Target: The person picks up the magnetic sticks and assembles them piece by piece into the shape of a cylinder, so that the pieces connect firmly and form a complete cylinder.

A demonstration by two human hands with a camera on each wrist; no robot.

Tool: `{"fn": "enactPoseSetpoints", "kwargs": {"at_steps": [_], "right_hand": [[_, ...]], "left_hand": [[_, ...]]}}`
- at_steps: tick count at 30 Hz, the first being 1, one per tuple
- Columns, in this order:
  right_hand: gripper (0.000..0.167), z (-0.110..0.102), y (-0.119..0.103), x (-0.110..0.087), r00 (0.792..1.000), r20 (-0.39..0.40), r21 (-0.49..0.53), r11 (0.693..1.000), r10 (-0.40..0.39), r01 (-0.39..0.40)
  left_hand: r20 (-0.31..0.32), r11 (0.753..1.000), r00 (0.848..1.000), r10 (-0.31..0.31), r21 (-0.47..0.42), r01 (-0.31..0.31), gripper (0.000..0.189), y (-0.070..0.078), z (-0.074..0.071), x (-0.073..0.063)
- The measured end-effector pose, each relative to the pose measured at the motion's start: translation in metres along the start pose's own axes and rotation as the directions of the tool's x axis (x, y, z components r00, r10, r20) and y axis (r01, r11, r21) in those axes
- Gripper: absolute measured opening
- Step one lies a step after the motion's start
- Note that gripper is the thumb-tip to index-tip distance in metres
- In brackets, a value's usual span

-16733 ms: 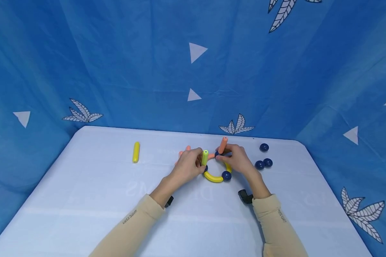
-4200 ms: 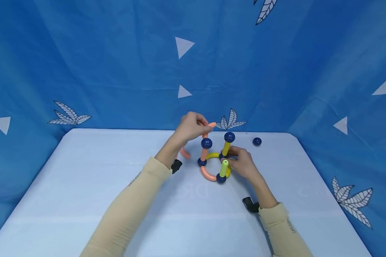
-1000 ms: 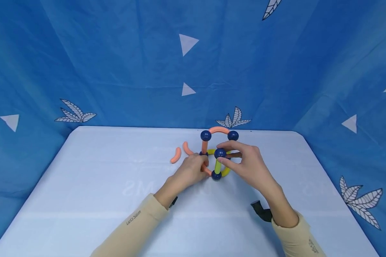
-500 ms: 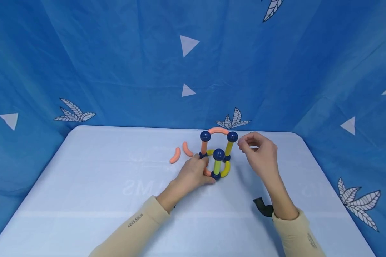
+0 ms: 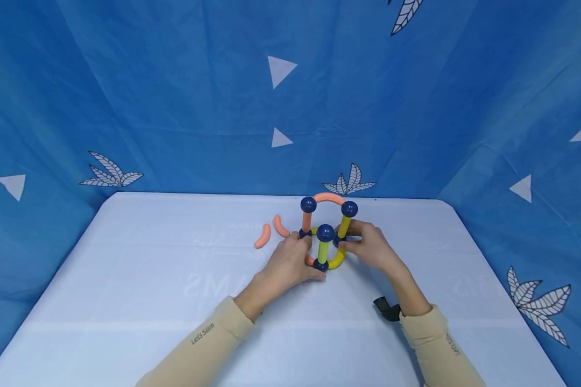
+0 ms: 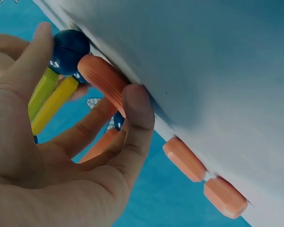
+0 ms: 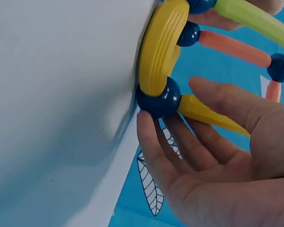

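Observation:
A toy frame of rods and navy balls stands on the table. Its base ring joins yellow curved rods (image 5: pixel 336 260) and an orange curved rod (image 6: pixel 104 80). Three uprights, an orange rod (image 5: pixel 307 221), a yellow rod (image 5: pixel 344 227) and a lime rod (image 5: pixel 323 252), each carry a navy ball. An orange arc (image 5: pixel 328 197) bridges the two rear top balls. My left hand (image 5: pixel 288 260) spans the base's left side, thumb by the front bottom ball (image 6: pixel 70 49), a finger at the orange curved rod. My right hand (image 5: pixel 368 245) curls round the right bottom ball (image 7: pixel 161 100), thumb beside the yellow upright.
Two loose orange curved rods (image 5: pixel 263 236) lie on the white table (image 5: pixel 140 279), left of the frame. A blue patterned curtain (image 5: pixel 198 107) rises behind the table's back edge and along both sides.
Loose balls and the yellow rod left the table; the ring gained capped uprights and a top arc. Lately my right hand left the front top ball, swung right, then came to the right bottom ball.

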State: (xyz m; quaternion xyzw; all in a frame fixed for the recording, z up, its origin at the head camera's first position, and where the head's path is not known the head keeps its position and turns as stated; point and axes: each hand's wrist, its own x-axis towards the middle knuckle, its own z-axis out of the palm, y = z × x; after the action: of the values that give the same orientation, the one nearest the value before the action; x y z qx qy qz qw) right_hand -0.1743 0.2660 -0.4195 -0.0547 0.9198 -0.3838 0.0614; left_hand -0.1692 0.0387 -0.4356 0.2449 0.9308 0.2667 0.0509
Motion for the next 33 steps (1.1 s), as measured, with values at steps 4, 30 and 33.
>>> {"fn": "enactPoseSetpoints", "kwargs": {"at_steps": [4,30,33], "right_hand": [[0.032,-0.001,0.000,-0.001,1.000,-0.018,-0.042,0.999,0.011,-0.012],[0.030,0.004,0.001,0.000,0.996,-0.053,-0.124,0.990,-0.069,0.062],[0.034,0.005,0.002,0.001,0.997,-0.027,-0.087,0.994,-0.075,0.072]], "left_hand": [[0.006,1.000,1.000,-0.012,-0.012,0.012,0.064,-0.002,-0.004,0.001],[-0.140,0.994,0.990,0.005,-0.107,-0.020,0.026,-0.044,-0.034,0.016],[-0.197,1.000,0.980,-0.021,0.007,0.023,0.024,-0.054,-0.037,0.019]]}}
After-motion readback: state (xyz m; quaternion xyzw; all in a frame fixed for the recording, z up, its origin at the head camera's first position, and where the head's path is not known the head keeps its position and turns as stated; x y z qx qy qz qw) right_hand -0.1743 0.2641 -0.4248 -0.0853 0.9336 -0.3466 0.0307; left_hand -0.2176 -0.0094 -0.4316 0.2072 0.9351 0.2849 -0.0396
